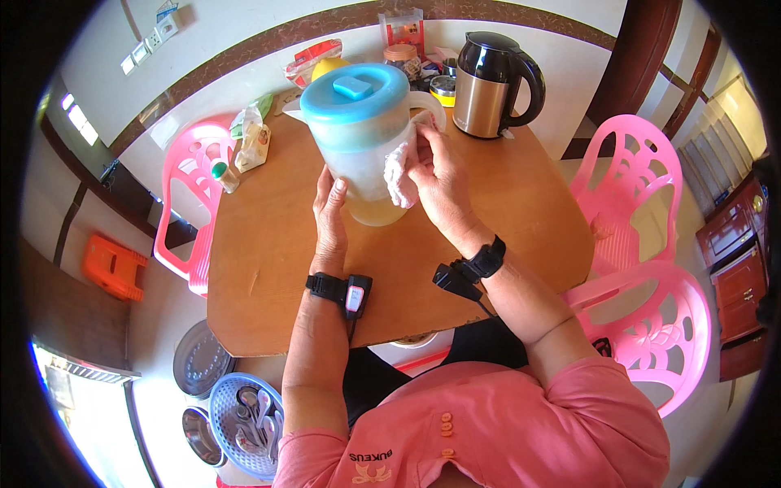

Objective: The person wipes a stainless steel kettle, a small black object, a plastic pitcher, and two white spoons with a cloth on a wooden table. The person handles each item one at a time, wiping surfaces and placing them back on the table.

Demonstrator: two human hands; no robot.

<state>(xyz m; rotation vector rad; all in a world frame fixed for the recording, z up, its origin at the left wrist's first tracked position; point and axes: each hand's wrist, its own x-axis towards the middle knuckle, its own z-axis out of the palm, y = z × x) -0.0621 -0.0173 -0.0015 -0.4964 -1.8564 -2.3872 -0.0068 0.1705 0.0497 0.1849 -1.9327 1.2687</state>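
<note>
A translucent plastic pitcher [366, 163] with a blue lid [355, 91] is in front of me over the table. My left hand [330, 213] grips its lower left side, thumb in front and the other fingers partly hidden behind it. In my right hand [438, 171] is a crumpled whitish-pink cloth [400, 175], bunched against the pitcher's right side just below its pale handle [428, 101]. Whether the pitcher's base touches the table I cannot tell. Black straps with small devices sit on both my wrists.
On the wooden table [504, 220], a black and steel electric kettle [482, 98] stands back right. Jars and packets crowd the far edge behind the pitcher. A green-capped shaker [224, 176] stands at the left edge. Pink chairs [630, 179] flank the table; a blue basket [236, 415] of utensils sits lower left.
</note>
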